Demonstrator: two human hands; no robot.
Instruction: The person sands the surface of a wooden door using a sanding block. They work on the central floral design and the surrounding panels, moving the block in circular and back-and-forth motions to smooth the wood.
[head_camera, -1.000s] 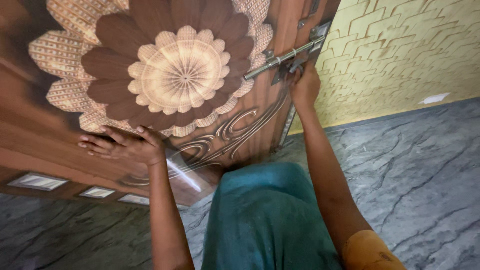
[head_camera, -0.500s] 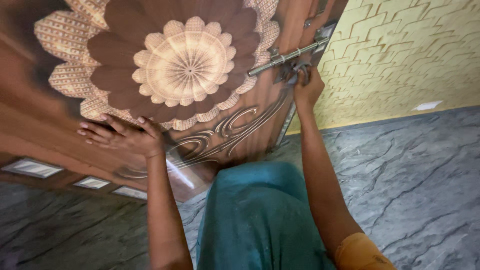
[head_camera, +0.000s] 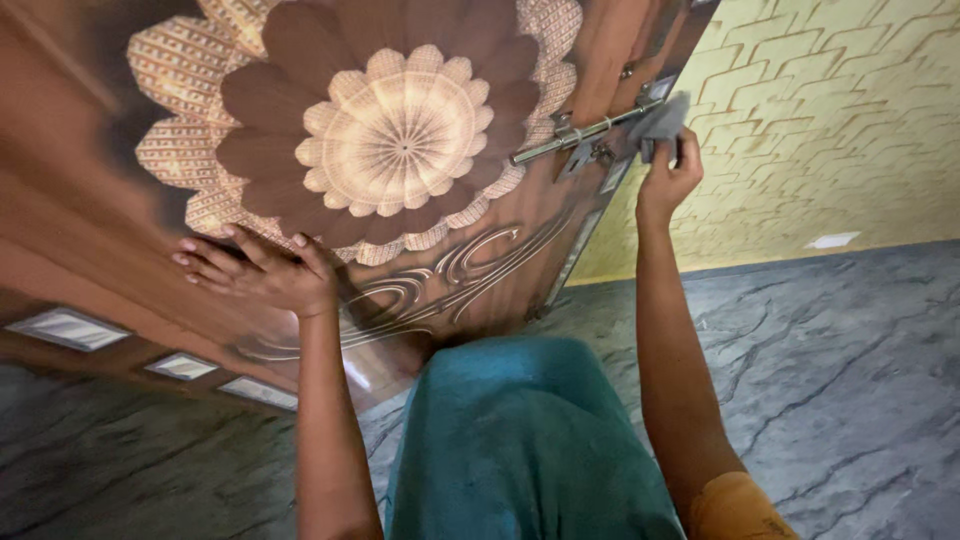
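At door bolt (head_camera: 575, 135), grey cloth (head_camera: 660, 118).

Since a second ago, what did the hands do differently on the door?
The right hand now shows a grey cloth pressed at the end of the metal door bolt; earlier it was at the bolt with no cloth showing. The left hand stayed flat on the door, beside the big flower carving.

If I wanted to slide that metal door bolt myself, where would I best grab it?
Probably the small knob hanging under the door bolt, near its middle. The bar lies close against the wooden door, so fingers fit only around that knob, coming from the front. The right hand holds a grey cloth at the bolt's end.
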